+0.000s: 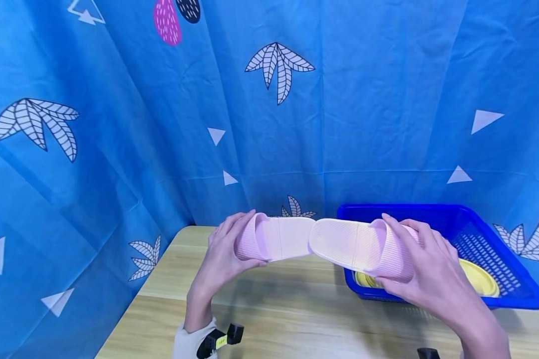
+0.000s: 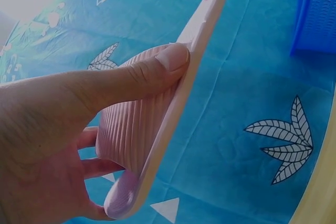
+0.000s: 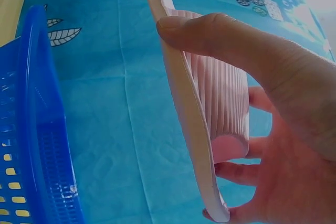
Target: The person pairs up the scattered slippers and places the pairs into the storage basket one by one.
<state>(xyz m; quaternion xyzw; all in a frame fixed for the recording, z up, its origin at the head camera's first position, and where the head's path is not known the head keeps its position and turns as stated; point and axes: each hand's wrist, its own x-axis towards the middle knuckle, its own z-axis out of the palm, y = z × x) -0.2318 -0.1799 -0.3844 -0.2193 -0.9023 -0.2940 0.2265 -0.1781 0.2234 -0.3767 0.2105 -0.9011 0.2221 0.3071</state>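
Note:
Two pale pink slide slippers are held up above the table, their heel ends meeting in the middle of the head view. My left hand (image 1: pixel 224 249) grips the left slipper (image 1: pixel 292 238) around its ribbed strap, and the left wrist view shows the thumb pressed along the sole's edge (image 2: pixel 173 114). The right slipper (image 1: pixel 334 243) is in my right hand (image 1: pixel 435 274), which wraps its strap end. In the right wrist view the thumb lies on the sole's edge (image 3: pixel 184 98), with the fingers on the far side of the ribbed strap (image 3: pixel 220 98).
A blue plastic basket (image 1: pixel 516 279) stands on the right of the wooden table (image 1: pixel 274 319), partly behind the right slipper and hand. Yellow round items (image 1: pixel 478 279) lie inside it. A blue patterned curtain (image 1: pixel 364 99) hangs behind and to the left.

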